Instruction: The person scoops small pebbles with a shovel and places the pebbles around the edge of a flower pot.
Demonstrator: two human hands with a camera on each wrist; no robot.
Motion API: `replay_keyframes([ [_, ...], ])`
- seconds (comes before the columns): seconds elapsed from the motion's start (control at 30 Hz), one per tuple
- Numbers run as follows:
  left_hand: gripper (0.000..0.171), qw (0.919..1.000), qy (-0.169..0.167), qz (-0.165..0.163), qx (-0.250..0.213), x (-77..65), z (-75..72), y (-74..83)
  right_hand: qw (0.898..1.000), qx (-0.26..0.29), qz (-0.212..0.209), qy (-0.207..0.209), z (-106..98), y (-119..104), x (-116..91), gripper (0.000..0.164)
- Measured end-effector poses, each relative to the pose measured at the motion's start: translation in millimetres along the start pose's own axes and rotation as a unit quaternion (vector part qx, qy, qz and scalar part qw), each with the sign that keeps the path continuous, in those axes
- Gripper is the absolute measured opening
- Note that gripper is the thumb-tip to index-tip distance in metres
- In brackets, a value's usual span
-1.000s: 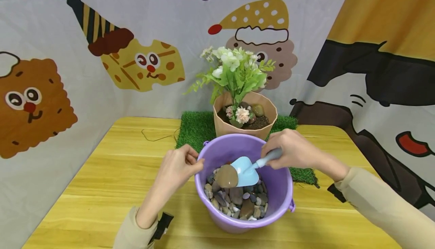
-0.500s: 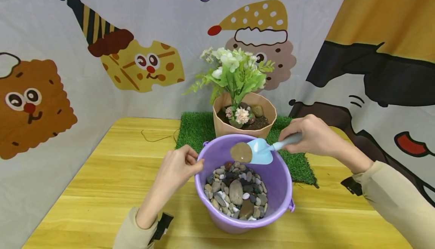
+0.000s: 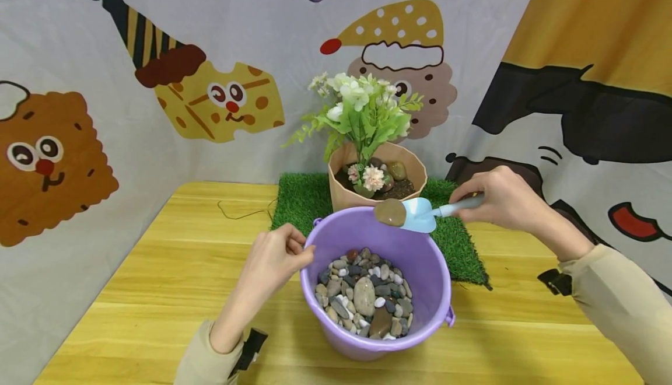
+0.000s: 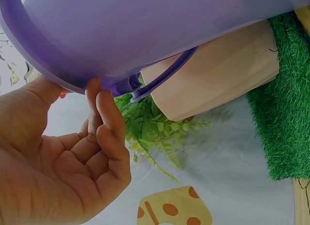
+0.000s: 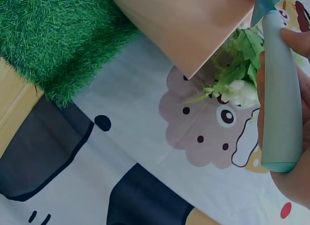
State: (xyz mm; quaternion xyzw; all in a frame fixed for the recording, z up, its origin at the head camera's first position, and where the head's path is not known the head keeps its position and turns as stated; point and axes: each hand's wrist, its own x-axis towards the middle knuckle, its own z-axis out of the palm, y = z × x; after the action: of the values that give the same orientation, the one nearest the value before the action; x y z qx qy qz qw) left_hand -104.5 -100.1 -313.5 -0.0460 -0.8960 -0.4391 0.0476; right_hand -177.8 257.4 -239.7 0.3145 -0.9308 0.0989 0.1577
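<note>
In the head view a purple bucket (image 3: pixel 338 344) stands on the table, with many pebbles (image 3: pixel 364 296) on its bottom. My left hand (image 3: pixel 273 259) pinches its left rim; in the left wrist view the thumb and fingertips (image 4: pixel 93 84) meet at that rim. My right hand (image 3: pixel 501 201) grips the grey-blue handle of a small light-blue trowel (image 3: pixel 420 217), also seen as a handle (image 5: pixel 282 99) in the right wrist view. On the trowel's blade lies a large brown stone (image 3: pixel 390 213), above the bucket's far rim and in front of the flowerpot.
Behind the bucket a peach flowerpot (image 3: pixel 349 197) holds white flowers (image 3: pixel 357 93), soil and several stones. It stands on a green turf mat (image 3: pixel 301 198) on the wooden table (image 3: pixel 184 268). A thin dark wire (image 3: pixel 238 217) lies at the left. A printed cloth (image 3: pixel 231 11) hangs behind.
My right hand has lifted the trowel with the brown stone from low inside the bucket, up, away from me and to the right. The left hand stays at the rim.
</note>
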Motion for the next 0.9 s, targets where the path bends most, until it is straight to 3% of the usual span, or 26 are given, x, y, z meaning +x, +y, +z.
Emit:
replay_keyframes([
  [0.9,0.015,1.0,-0.001,0.002,-0.003,0.0,-0.1,0.2,0.998,-0.001,0.058,-0.013,-8.3,16.8,-4.1,0.018],
])
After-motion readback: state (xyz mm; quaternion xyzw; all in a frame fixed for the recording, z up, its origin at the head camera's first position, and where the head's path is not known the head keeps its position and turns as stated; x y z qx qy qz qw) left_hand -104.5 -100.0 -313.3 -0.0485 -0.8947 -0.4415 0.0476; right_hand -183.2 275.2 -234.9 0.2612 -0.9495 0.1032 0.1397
